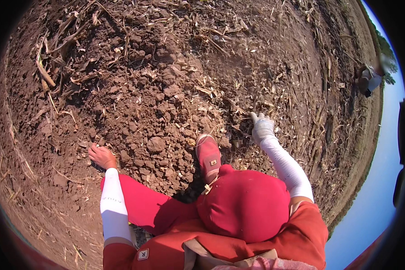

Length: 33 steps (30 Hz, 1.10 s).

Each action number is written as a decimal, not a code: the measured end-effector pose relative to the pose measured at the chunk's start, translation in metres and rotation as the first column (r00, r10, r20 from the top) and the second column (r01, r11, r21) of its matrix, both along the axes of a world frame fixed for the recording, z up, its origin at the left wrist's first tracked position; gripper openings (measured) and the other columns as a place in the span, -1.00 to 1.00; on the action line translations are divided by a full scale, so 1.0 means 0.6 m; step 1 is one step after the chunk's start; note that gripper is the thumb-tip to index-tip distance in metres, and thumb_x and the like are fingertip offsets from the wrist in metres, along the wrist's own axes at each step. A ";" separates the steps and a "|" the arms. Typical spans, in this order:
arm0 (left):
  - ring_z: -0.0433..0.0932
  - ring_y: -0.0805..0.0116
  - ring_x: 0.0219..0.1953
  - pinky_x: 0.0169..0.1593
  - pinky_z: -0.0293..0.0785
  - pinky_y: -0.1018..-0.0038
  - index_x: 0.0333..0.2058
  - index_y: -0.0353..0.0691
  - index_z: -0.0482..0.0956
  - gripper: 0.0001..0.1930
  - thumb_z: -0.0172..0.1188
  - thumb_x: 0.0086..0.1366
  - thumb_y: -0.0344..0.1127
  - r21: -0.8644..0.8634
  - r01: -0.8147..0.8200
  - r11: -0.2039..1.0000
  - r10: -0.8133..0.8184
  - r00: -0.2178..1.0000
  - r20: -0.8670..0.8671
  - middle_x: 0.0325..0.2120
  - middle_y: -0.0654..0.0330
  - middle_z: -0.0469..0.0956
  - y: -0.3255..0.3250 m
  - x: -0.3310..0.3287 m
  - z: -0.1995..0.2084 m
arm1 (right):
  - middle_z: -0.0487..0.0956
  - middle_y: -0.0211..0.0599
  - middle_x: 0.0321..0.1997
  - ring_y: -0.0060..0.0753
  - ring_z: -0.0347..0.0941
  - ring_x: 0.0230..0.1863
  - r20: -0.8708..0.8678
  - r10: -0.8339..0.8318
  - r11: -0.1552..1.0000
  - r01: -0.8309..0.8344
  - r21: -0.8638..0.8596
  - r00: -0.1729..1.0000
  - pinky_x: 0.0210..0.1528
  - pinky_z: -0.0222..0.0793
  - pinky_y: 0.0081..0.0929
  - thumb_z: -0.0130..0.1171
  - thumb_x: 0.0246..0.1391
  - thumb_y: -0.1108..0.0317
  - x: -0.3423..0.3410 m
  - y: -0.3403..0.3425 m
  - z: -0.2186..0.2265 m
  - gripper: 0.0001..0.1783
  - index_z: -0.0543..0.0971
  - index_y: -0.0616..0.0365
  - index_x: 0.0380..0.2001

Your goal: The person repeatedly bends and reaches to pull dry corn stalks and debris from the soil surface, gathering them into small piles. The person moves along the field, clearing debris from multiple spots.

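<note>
My bare left hand is low over the reddish-brown soil at the left, its fingers loosely bent and nothing visible in them. On the right, my right hand wears a pale work glove, with fingers stretched toward the ground. Their tips rest beside a dry stalk piece among straw bits; I see no grip on it. Between my hands lies a mound of broken soil clods. My red shoe stands at the mound's right edge. White sleeves cover both forearms.
Dry stalks and leaves are strewn over the far left soil. More crop residue runs in rows at the right. Another person is bent low at the far right, near the field's edge. My red-clad knee rises close in front.
</note>
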<state>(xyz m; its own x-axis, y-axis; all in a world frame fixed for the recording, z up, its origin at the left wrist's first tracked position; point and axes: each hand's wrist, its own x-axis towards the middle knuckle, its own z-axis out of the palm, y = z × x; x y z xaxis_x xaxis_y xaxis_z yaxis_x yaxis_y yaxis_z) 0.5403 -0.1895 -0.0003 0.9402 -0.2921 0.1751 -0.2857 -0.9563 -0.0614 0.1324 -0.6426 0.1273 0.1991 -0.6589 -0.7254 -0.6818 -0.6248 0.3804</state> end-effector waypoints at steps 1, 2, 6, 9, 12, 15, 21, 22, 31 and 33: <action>0.36 -0.05 0.04 0.08 0.32 0.10 -0.06 -0.23 0.43 -0.73 -0.05 0.28 -0.37 0.001 0.005 1.000 -0.005 1.000 0.011 -0.01 -0.06 0.39 0.003 0.002 -0.004 | 0.39 -0.21 0.21 -0.07 0.36 0.21 -0.056 -0.038 0.999 0.039 0.030 0.998 0.15 0.30 -0.06 0.23 0.04 0.23 -0.004 0.000 0.005 -0.37 0.35 -0.18 0.22; 0.37 -0.05 0.04 0.09 0.32 0.10 -0.05 -0.23 0.43 -0.73 -0.05 0.29 -0.36 0.003 0.010 1.000 -0.010 1.000 0.022 -0.01 -0.06 0.39 0.006 0.006 -0.008 | 0.39 -0.21 0.22 -0.08 0.35 0.22 -0.112 -0.073 0.995 0.080 0.058 0.991 0.15 0.30 -0.05 0.21 0.06 0.22 -0.004 0.001 0.009 -0.38 0.35 -0.18 0.23; 0.37 -0.06 0.05 0.10 0.33 0.10 -0.05 -0.23 0.43 -0.73 -0.06 0.30 -0.35 0.018 -0.022 1.000 0.022 1.000 -0.004 0.00 -0.05 0.39 0.013 0.002 -0.008 | 0.42 -0.20 0.19 -0.09 0.37 0.21 0.024 -0.113 0.994 0.112 0.016 0.993 0.14 0.32 -0.08 0.21 0.07 0.10 0.052 -0.011 0.033 -0.44 0.43 -0.09 0.15; 0.36 0.01 0.06 0.12 0.29 0.16 -0.02 -0.22 0.44 -0.70 -0.08 0.30 -0.35 0.050 -0.020 0.999 0.020 1.000 0.005 -0.01 -0.01 0.42 0.008 0.004 -0.011 | 0.40 -0.14 0.22 -0.04 0.37 0.19 0.379 -0.034 0.982 0.100 -0.157 0.925 0.16 0.31 -0.15 0.27 0.00 0.03 0.079 -0.065 0.004 -0.34 0.41 -0.07 0.18; 0.37 0.03 0.05 0.12 0.28 0.17 -0.04 -0.21 0.45 -0.72 -0.10 0.31 -0.35 0.061 0.027 0.998 -0.030 0.998 0.062 -0.03 0.02 0.43 0.018 0.008 -0.017 | 0.24 -0.17 0.38 -0.05 0.24 0.32 0.431 0.012 0.968 0.097 -0.230 0.902 0.26 0.21 -0.12 0.34 -0.06 -0.02 0.112 -0.121 -0.029 -0.14 0.26 -0.14 0.32; 0.37 0.03 0.04 0.12 0.28 0.17 -0.04 -0.21 0.45 -0.72 -0.10 0.31 -0.35 0.067 0.028 0.997 -0.033 0.997 0.071 -0.05 0.02 0.43 0.015 0.008 -0.017 | 0.01 -0.23 0.51 -0.08 0.01 0.47 0.339 -0.023 0.966 0.108 -0.234 0.940 0.38 0.08 -0.13 0.41 -0.11 -0.06 0.133 -0.166 -0.051 0.07 0.06 -0.25 0.42; 0.36 0.03 0.06 0.13 0.27 0.16 -0.03 -0.21 0.44 -0.72 -0.10 0.33 -0.34 0.065 0.006 0.998 -0.007 1.000 0.015 -0.02 0.00 0.42 0.013 0.006 -0.014 | 0.06 -0.36 0.50 -0.09 0.08 0.43 0.338 -0.176 0.951 0.248 -0.182 0.925 0.34 0.09 0.03 0.29 -0.09 -0.30 0.102 -0.205 -0.070 0.00 0.17 -0.24 0.37; 0.36 0.03 0.06 0.13 0.26 0.16 -0.03 -0.21 0.43 -0.72 -0.10 0.33 -0.34 0.066 0.009 0.998 -0.010 1.000 0.017 -0.01 0.00 0.41 0.013 0.004 -0.012 | 0.10 -0.35 0.48 -0.09 0.10 0.41 0.335 -0.184 0.949 0.256 -0.185 0.924 0.34 0.09 0.02 0.29 -0.08 -0.28 0.096 -0.207 -0.075 -0.04 0.22 -0.23 0.35; 0.35 0.02 0.06 0.12 0.26 0.18 -0.01 -0.19 0.42 -0.71 -0.10 0.33 -0.33 0.056 0.009 0.998 -0.010 1.000 0.013 0.01 0.00 0.39 0.014 0.006 -0.013 | 0.49 -0.13 0.00 -0.03 0.45 0.04 0.545 -0.058 0.942 0.226 -0.247 0.836 0.07 0.42 -0.20 0.32 -0.10 0.25 0.058 -0.126 -0.114 -0.58 0.54 0.06 -0.11; 0.35 0.02 0.05 0.11 0.27 0.18 -0.02 -0.19 0.42 -0.71 -0.10 0.33 -0.33 0.067 0.001 0.998 -0.001 1.000 -0.003 0.00 0.00 0.39 0.017 0.009 -0.017 | 0.49 -0.16 -0.01 -0.04 0.45 0.01 0.622 -0.003 0.966 0.164 -0.202 0.783 0.04 0.42 -0.21 0.31 -0.12 0.32 0.044 -0.092 -0.120 -0.61 0.56 0.03 -0.13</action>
